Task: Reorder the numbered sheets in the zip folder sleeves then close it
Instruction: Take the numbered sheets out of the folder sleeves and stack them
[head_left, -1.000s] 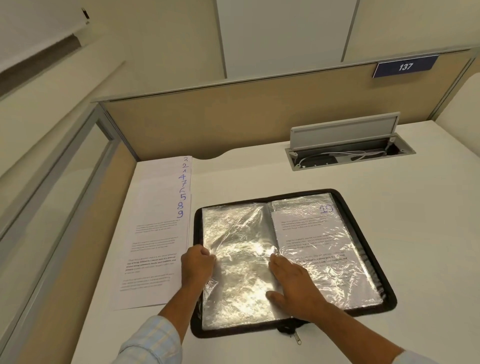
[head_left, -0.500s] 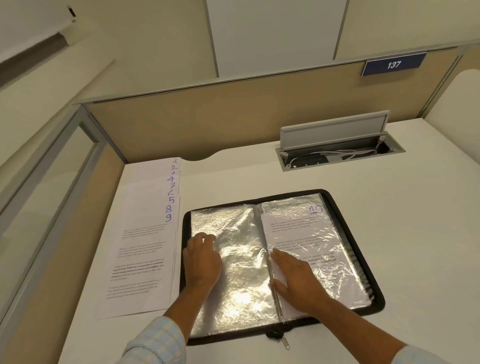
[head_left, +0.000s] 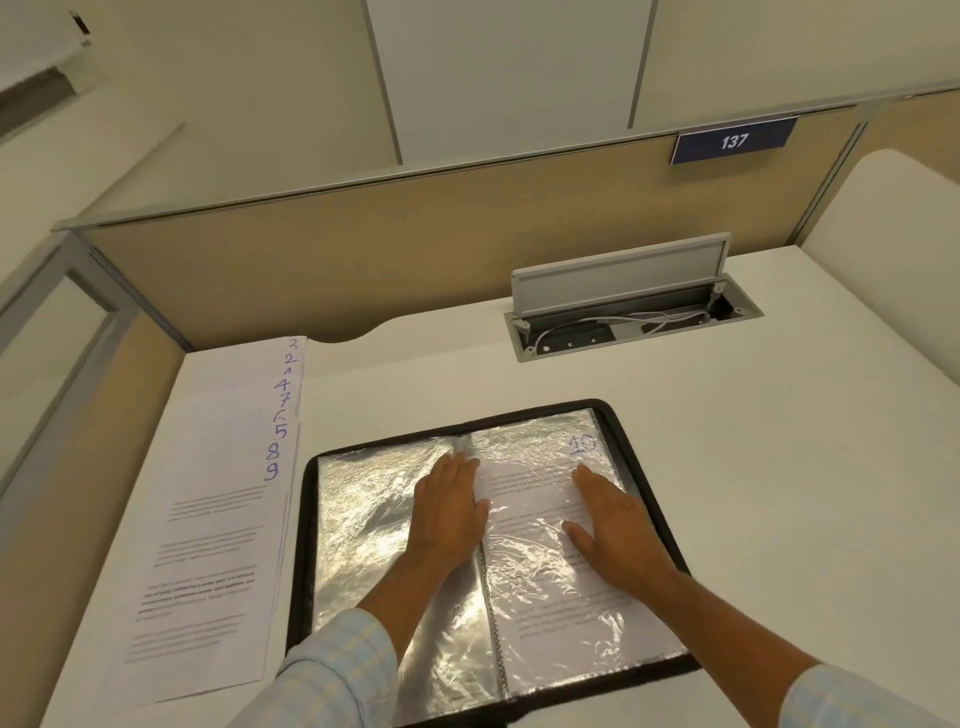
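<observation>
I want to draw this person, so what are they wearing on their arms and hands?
Both arms wear light blue shirt sleeves with a faint pale check: the left sleeve and the right sleeve. The cuffs stop partway up the forearms. The left hand and right hand are bare: no gloves, rings or watch show.

Person, two arms in view.
1. left sleeve (head_left: 332, 670): light blue shirt cloth with a pale cream check; the cuff ends partway up the forearm, at the near edge left of centre.
2. right sleeve (head_left: 852, 701): same blue-and-cream checked cloth, only its cuff end showing in the near right corner.
3. left hand (head_left: 449, 512), right hand (head_left: 618, 530): bare, forearms uncovered from cuff to wrist.
</observation>
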